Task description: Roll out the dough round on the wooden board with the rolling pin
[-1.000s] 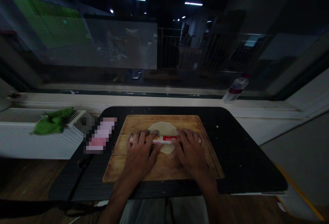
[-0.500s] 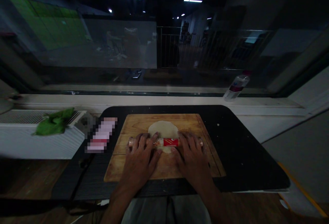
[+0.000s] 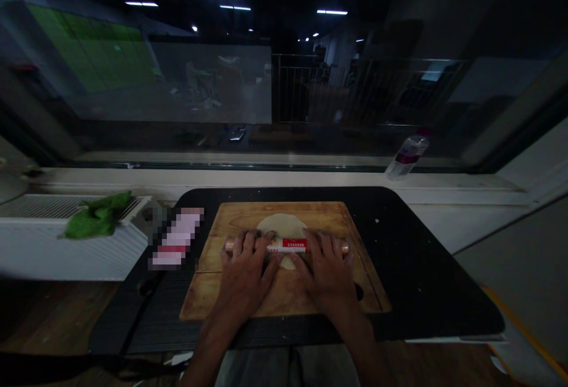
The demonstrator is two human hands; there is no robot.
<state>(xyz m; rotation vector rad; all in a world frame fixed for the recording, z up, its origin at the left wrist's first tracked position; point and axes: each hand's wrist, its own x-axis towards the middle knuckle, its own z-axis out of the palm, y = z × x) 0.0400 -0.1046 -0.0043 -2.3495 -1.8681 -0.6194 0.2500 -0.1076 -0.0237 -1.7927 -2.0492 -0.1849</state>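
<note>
A round, flat piece of pale dough [image 3: 281, 224] lies on a wooden cutting board [image 3: 231, 289]. Across it rests a rolling pin [image 3: 288, 245] with a red and white label. My left hand [image 3: 248, 265] lies flat on the pin's left part, fingers stretched out. My right hand [image 3: 326, 265] lies flat on its right part in the same way. Both palms press down on the pin; the dough's near edge shows between my hands.
The board sits on a black tabletop [image 3: 417, 268] below a large window. A blurred pink packet [image 3: 175, 239] lies left of the board. A green cloth [image 3: 97, 221] rests on a white radiator. A plastic bottle [image 3: 406, 156] lies on the sill at the right.
The rolling pin has turned under my palms, its label showing different faces. My hands slid slightly back and forth with it over the dough.
</note>
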